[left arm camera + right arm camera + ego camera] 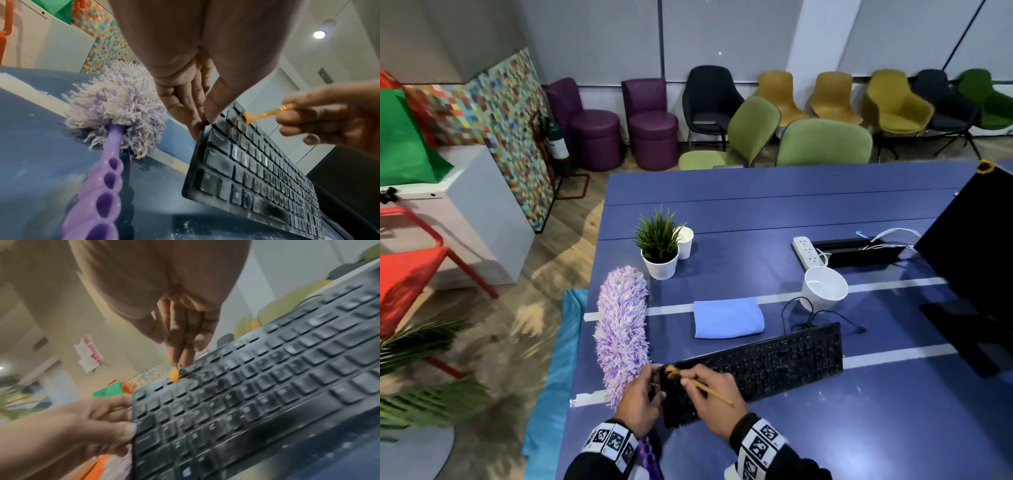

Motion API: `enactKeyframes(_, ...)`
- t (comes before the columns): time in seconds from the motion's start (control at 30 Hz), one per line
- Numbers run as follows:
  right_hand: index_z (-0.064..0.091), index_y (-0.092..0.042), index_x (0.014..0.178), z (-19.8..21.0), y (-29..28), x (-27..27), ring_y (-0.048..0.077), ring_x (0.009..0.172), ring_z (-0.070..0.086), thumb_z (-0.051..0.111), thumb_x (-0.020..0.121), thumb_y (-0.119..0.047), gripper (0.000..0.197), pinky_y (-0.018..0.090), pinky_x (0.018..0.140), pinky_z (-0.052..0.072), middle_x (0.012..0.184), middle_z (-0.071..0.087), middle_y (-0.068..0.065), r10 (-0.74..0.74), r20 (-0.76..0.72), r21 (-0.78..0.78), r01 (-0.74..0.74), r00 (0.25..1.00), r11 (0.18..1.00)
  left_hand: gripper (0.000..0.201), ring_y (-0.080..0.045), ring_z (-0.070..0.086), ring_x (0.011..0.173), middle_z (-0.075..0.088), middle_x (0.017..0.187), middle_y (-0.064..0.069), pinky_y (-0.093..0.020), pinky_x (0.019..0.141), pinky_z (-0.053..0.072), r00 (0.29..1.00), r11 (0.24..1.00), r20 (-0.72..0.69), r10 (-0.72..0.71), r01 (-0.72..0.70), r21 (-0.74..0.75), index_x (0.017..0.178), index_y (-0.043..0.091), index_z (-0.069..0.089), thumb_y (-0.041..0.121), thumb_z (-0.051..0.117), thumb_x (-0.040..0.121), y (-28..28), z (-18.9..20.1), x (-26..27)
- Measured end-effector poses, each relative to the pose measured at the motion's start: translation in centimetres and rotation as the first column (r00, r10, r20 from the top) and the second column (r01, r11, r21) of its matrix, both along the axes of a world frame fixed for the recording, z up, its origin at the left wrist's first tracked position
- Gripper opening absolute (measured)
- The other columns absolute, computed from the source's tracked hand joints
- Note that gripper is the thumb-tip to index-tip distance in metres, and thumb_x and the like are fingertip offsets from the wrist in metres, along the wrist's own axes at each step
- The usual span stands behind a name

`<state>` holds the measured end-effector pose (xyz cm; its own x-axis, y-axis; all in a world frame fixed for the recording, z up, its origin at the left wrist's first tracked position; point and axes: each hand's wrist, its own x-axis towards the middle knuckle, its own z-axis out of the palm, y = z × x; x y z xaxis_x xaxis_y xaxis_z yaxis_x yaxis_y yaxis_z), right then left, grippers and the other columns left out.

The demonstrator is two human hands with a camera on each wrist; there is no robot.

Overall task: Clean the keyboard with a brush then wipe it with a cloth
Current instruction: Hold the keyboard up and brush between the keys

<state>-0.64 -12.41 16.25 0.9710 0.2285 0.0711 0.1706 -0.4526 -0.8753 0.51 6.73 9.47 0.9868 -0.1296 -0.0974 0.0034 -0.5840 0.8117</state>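
A dusty black keyboard [756,366] [257,170] [257,386] lies on the blue table [756,212]. My left hand [643,394] [197,113] [98,423] grips its left end, thumb on top. My right hand [709,387] [329,118] [180,337] pinches a thin orange brush [703,385] [265,114] [174,374]. The bristles touch the top-left keys. A folded light blue cloth [727,317] rests behind the keyboard.
A purple fluffy duster [621,329] [115,105] lies left of the keyboard, handle toward me. Behind stand a potted plant [659,246], a paper cup [685,241], a white cup [823,287], a power strip [808,251] and a black monitor [976,246]. Cables [808,315] trail from the keyboard.
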Motion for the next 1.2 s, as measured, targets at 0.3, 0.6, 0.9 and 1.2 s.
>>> enactKeyframes(0.3, 0.063, -0.026, 0.079, -1.5, -4.8, 0.3, 0.002, 0.066, 0.061, 0.064, 0.086, -0.014, 0.014, 0.018, 0.062, 0.050, 0.075, 0.067, -0.010, -0.312, 0.158, -0.060, 0.324, 0.937, 0.944, 0.058, -0.002, 0.068, 0.083, 0.073, 0.091, 0.013, -0.023, 0.083, 0.053, 1.000, 1.000, -0.021, -0.008, 0.008, -0.018, 0.107, 0.050, 0.045, 0.003, 0.061, 0.077, 0.1, -0.4, -0.3)
enactKeyframes(0.6, 0.064, -0.018, 0.067, -1.6, -5.8, 0.1, 0.000, 0.054, 0.058, 0.066, 0.083, -0.004, 0.022, 0.005, 0.052, 0.041, 0.058, 0.065, -0.005, -0.560, 0.082, 0.049, 0.558, 0.824, 0.829, 0.073, 0.004, 0.066, 0.079, 0.065, 0.092, 0.033, -0.002, 0.073, 0.043, 1.000, 1.000, -0.003, 0.001, -0.001, -0.010, 0.102, 0.062, 0.041, -0.004, 0.062, 0.079, -0.3, 0.3, -0.3)
enactKeyframes(0.9, 0.066, -0.024, 0.065, -1.7, -5.2, 0.6, 0.003, 0.063, 0.067, 0.063, 0.084, -0.018, 0.020, 0.025, 0.069, 0.055, 0.063, 0.071, -0.011, -0.509, -0.162, -0.025, 0.512, 0.845, 0.859, 0.068, 0.002, 0.067, 0.083, 0.067, 0.096, 0.029, -0.004, 0.074, 0.045, 0.999, 1.000, -0.031, -0.008, 0.008, -0.014, 0.102, 0.058, 0.041, -0.003, 0.063, 0.080, -0.3, 0.3, -0.4)
enactKeyframes(1.2, 0.059, -0.021, 0.064, -2.2, -7.8, 0.4, 0.017, 0.064, 0.066, 0.063, 0.085, -0.016, 0.022, 0.023, 0.058, 0.050, 0.061, 0.068, -0.001, -0.674, -0.072, -0.004, 0.676, 0.735, 0.737, 0.049, 0.001, 0.068, 0.086, 0.071, 0.096, 0.020, -0.022, 0.084, 0.053, 0.999, 1.000, -0.046, -0.016, 0.015, -0.015, 0.109, 0.043, 0.046, 0.005, 0.063, 0.081, -0.2, 0.3, -0.4)
